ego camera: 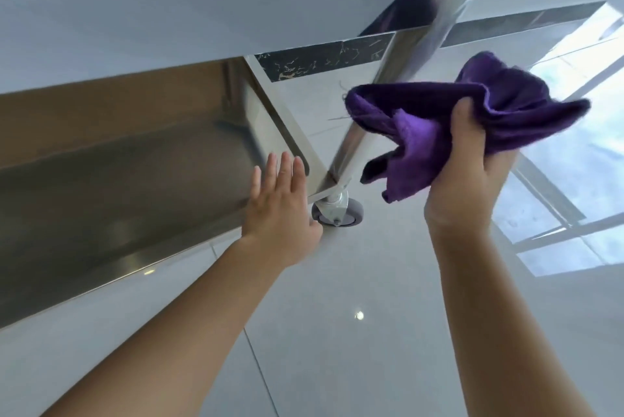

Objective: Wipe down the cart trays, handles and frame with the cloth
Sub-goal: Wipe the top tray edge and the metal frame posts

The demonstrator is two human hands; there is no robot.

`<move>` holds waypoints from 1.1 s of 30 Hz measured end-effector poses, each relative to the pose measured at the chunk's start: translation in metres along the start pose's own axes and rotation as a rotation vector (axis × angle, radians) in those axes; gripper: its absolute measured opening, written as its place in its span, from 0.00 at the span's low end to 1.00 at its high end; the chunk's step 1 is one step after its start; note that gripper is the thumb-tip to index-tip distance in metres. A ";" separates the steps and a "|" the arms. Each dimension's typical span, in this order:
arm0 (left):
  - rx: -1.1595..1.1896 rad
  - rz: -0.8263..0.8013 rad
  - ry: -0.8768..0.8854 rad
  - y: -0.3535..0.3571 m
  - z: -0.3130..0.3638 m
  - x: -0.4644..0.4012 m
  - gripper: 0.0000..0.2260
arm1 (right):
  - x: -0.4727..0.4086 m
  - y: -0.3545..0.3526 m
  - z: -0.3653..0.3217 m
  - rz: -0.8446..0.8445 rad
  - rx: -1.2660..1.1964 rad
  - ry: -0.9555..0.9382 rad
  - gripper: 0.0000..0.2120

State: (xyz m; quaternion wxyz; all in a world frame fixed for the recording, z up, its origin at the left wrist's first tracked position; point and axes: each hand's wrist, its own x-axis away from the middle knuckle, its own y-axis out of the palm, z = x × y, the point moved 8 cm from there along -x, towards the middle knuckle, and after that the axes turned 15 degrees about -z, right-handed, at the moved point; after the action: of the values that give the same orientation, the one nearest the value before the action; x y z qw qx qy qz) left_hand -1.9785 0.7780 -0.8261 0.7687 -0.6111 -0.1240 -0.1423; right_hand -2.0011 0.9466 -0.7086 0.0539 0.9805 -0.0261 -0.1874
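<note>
Down by the blurred cart leg [351, 143], the right hand [469, 180] clutches the purple cloth [472, 112] while the left hand [280, 200], fingers straight, half hides the caster [341, 212].

I see a glossy pale tiled floor [354, 332] with thin grout lines, a small light glint on it and window reflections on the right. A dark marbled strip [320, 60] runs across the tiles. The steel cart stands directly on it: one grey caster wheel [341, 212] touches the floor under the corner of the lower tray [118, 180].
</note>
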 end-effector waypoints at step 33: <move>-0.108 0.052 -0.028 0.006 -0.011 -0.020 0.44 | 0.007 0.015 0.196 -0.333 -0.260 0.861 0.11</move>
State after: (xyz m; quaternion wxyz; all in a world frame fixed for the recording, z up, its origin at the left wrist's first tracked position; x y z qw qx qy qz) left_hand -1.9948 0.7694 -0.8410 0.7362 -0.6566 -0.1109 -0.1203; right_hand -2.0674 0.9129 -0.8905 0.1515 0.9449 0.1798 0.2280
